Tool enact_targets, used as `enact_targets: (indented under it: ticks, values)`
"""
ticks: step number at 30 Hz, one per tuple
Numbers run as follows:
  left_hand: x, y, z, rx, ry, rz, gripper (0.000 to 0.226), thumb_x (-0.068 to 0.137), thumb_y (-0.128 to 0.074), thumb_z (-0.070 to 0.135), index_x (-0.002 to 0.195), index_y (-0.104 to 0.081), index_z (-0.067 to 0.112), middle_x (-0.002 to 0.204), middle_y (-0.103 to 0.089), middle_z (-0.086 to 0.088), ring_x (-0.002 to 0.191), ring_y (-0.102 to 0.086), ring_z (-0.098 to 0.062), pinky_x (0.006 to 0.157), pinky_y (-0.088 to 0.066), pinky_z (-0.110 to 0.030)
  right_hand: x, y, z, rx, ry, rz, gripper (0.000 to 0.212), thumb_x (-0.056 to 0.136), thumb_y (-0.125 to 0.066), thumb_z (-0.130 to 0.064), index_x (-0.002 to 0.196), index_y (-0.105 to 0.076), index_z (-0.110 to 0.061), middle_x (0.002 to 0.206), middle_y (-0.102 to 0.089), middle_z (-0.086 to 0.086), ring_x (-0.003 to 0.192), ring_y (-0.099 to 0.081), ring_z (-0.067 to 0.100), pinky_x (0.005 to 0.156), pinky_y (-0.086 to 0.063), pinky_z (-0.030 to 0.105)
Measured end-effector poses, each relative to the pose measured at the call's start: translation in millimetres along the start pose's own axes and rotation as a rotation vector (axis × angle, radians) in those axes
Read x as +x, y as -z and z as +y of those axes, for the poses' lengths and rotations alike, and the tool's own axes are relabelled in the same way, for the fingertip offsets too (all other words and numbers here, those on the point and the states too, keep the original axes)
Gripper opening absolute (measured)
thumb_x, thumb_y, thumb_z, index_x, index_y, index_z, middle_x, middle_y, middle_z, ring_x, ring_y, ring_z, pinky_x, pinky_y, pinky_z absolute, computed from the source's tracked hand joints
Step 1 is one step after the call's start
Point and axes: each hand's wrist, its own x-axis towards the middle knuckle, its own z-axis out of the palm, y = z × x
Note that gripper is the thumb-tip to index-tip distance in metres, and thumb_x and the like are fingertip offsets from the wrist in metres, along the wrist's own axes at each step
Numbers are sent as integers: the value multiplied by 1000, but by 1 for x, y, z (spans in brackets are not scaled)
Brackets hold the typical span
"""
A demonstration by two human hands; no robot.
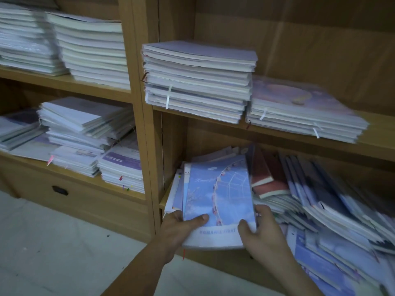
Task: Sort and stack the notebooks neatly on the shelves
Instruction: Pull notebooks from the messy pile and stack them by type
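A small pile of blue notebooks (pixel 218 195), the top one showing a ferris wheel, juts out of the lower right shelf compartment. My left hand (pixel 181 227) grips its near left corner, thumb on the cover. My right hand (pixel 259 229) grips the near right corner, thumb on top. To the right, a loose heap of notebooks (pixel 333 206) slumps sideways across the same shelf, with two red-covered ones (pixel 269 178) among them. Two neat stacks (pixel 198 82) (pixel 303 110) sit on the shelf above.
The wooden shelf unit (pixel 145 116) has a left bay with tidy white stacks (pixel 89 50) on top and an uneven pile (pixel 85 137) below. A drawer with a dark handle (pixel 60 190) is under it. Pale floor (pixel 53 242) lies at lower left.
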Motion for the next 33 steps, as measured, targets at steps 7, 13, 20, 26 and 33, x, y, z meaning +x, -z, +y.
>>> enact_targets:
  ticks: [7,13,20,26,33]
  values:
    - [2,-6,2,15,-92,133,46,66,-94,43,94,-73,15,96,-76,5,79,-71,-7,56,-51,-18,20,-4,-19,148,-103,-128,58,84,-57,2,128,-42,-34,109,-69,-8,89,-69,10,64,-52,24]
    - [4,12,1,-21,-77,-17,47,73,-91,35,105,-56,34,111,-70,5,96,-70,-15,69,-56,-25,12,-14,-19,34,-44,-270,76,96,-47,-2,154,-15,-38,138,-47,-20,113,-52,5,75,-38,2]
    - [12,21,2,12,-90,101,54,77,-84,49,119,-63,23,110,-70,2,95,-70,-19,69,-54,-31,25,-25,-22,15,-38,-220,62,100,-51,-33,154,-22,-23,123,-64,2,94,-66,14,86,-53,31]
    - [3,15,7,162,-253,159,45,84,-76,50,121,-58,31,112,-64,14,103,-64,-13,72,-47,-21,25,-31,-30,70,-88,-227,67,105,-38,-24,162,-2,-27,97,-67,13,50,-48,12,44,-36,19]
    - [-43,21,36,-20,-330,91,45,87,-79,29,127,-61,41,116,-70,20,100,-68,-8,77,-57,-28,-4,4,-44,273,-10,-262,58,103,-41,-9,151,-30,-40,124,-55,-27,105,-54,-7,91,-44,21]
